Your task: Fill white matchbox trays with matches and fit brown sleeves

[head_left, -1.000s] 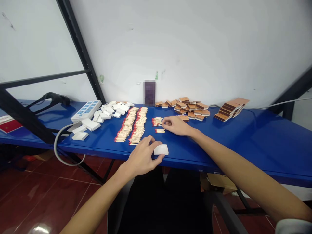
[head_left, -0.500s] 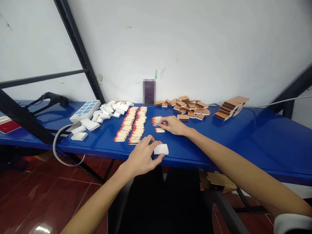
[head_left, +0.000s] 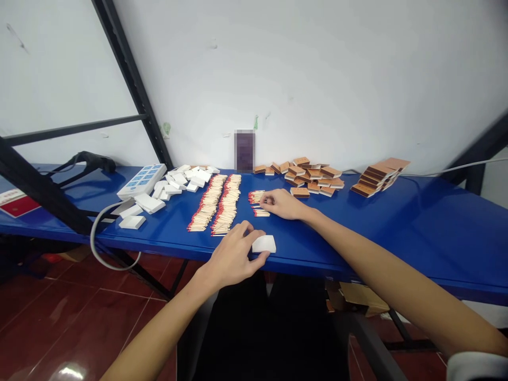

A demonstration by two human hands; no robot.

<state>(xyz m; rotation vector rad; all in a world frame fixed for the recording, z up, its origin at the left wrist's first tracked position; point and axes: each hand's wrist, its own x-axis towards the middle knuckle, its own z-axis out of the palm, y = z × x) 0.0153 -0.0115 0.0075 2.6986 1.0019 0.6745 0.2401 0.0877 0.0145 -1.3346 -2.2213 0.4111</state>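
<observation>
With thumb and fingers on its sides, my left hand (head_left: pixel 233 256) grips a small white matchbox tray (head_left: pixel 264 243) near the table's front edge. My right hand (head_left: pixel 286 204) is closed in a pinch over a small group of red-tipped matches (head_left: pixel 255 197). A match or so lies under its fingertips; the exact number is hidden. A few more matches (head_left: pixel 262 214) lie just in front of those fingers. Left of both hands, two long rows of matches (head_left: pixel 208 203) run from back to front.
White trays (head_left: pixel 174 182) lie heaped at back left beside a white box with blue squares (head_left: pixel 143 180). Brown matchboxes (head_left: pixel 315 174) are piled at the back, with a stack of brown sleeves (head_left: pixel 379 177) farther right. A black metal post (head_left: pixel 135 84) rises at left.
My right fingertips have shifted slightly among the matches, and a match now shows apart between the small groups. My left hand keeps its grip on the tray. The view has moved slightly.
</observation>
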